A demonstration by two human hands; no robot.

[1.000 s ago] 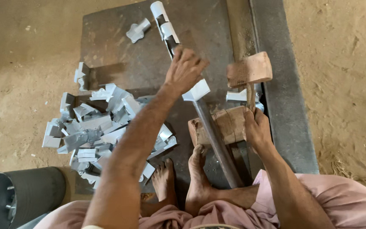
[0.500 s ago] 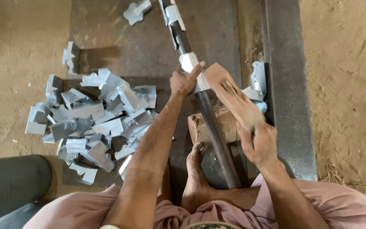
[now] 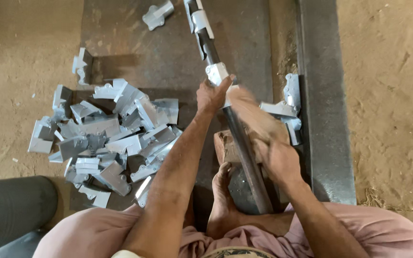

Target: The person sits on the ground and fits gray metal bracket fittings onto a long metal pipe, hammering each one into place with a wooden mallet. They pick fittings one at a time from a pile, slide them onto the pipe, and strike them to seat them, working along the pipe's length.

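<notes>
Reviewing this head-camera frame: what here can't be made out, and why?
- The wooden block swung by the right hand: motion-blurred, shape and contact point unclear.
- The metal piece on the rod under the left hand: partly covered by fingers.
- Rod's far end: cut off by the top edge.
- Dark cylinder: cut by the left and bottom edges.
- Pile of grey metal pieces: overlapping, count unclear.

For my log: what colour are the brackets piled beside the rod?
Light grey, plain metal, no pattern: brackets, left of the rod. Head view.
</notes>
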